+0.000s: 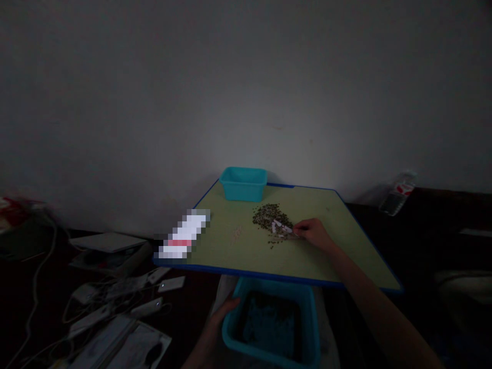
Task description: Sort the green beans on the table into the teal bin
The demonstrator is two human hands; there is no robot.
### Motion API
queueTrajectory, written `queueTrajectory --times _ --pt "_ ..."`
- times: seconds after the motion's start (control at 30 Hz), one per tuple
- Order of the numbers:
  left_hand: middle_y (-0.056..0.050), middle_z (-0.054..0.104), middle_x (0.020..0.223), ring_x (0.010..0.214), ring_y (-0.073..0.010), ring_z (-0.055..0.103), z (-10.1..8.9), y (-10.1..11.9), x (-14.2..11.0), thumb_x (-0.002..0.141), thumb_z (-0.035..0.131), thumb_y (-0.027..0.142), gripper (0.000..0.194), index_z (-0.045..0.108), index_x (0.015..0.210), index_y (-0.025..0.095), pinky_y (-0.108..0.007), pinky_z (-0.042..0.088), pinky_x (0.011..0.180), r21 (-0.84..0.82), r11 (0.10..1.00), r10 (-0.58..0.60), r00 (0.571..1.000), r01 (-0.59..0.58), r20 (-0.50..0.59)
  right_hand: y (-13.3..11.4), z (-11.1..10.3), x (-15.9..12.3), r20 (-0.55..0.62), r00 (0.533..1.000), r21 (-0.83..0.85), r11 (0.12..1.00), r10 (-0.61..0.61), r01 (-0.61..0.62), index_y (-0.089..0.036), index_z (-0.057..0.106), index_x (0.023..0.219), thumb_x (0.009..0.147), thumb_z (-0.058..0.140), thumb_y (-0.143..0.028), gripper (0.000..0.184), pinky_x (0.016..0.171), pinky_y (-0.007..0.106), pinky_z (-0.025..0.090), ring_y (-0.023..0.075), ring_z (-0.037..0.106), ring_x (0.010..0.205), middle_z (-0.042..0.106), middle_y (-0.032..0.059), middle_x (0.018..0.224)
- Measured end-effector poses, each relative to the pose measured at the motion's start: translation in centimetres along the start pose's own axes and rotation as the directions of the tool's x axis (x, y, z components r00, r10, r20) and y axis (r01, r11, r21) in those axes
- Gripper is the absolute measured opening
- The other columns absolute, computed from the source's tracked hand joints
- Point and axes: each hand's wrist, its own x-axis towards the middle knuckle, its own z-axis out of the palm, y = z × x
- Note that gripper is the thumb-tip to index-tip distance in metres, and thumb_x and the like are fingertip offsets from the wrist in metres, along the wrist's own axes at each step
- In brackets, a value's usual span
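Observation:
On the pale yellow board (215, 251) with a blue edge lies a loose pile of small dark grains (265, 215), like seeds or beans. White strip-like pieces (282, 226) rest on the pile's near right side. My right hand (313, 233) is closed in a pinch at that side; what its fingertips hold is too small and dim to make out. Below the board's front edge, my left hand (221, 315) grips the left rim of a blue plastic tub (315, 328). Dark matter covers part of the tub's inside. A small pale scatter of bits (236, 234) lies left of the pile.
Another blue tub (244, 192) stands at the board's back left. A blurred-out bright phone-like object (184, 236) lies on the left edge. White cables and power strips (148, 306) clutter the left side. A plastic bottle (398, 195) leans by the wall at right.

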Motion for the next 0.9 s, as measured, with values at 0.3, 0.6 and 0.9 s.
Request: queueTrajectory --times 0.3,0.6,0.9 --pt "-0.012 0.082 0.085 0.089 -0.0387 0.074 0.00 -0.02 -0.04 0.081 0.064 0.035 0.069 0.046 0.144 0.011 -0.051 0.051 0.089 0.051 0.998 0.031 0.999 -0.029 -0.033 -0.36 -0.02 -0.04 0.007 1.000 -0.029 0.999 -0.017 0.017 -0.019 0.081 0.078 0.073 0.064 -0.030 0.020 0.061 0.026 0.044 0.0178 0.064 0.065 0.074 0.0025 0.069" --pt "-0.015 0.081 0.091 0.099 -0.0395 0.072 -0.22 0.03 0.06 0.082 0.063 0.036 0.064 0.051 0.139 0.009 -0.051 0.052 0.089 -0.001 1.000 -0.027 1.000 0.027 0.003 -0.70 -0.04 -0.25 0.027 1.000 0.013 1.000 -0.008 0.007 -0.017 0.080 0.076 0.072 0.065 -0.027 0.018 0.064 0.027 0.046 0.0189 0.066 0.067 0.075 0.0031 0.071" --pt "-0.014 0.082 0.089 0.090 -0.0391 0.075 0.18 -0.01 -0.11 0.079 0.066 0.036 0.068 0.051 0.139 0.008 -0.050 0.052 0.088 0.042 0.999 -0.001 0.998 0.004 -0.063 -0.51 0.01 -0.17 0.027 1.000 0.012 1.000 -0.005 0.005 -0.017 0.080 0.075 0.072 0.065 -0.026 0.018 0.066 0.027 0.048 0.0194 0.067 0.068 0.075 0.0022 0.070"
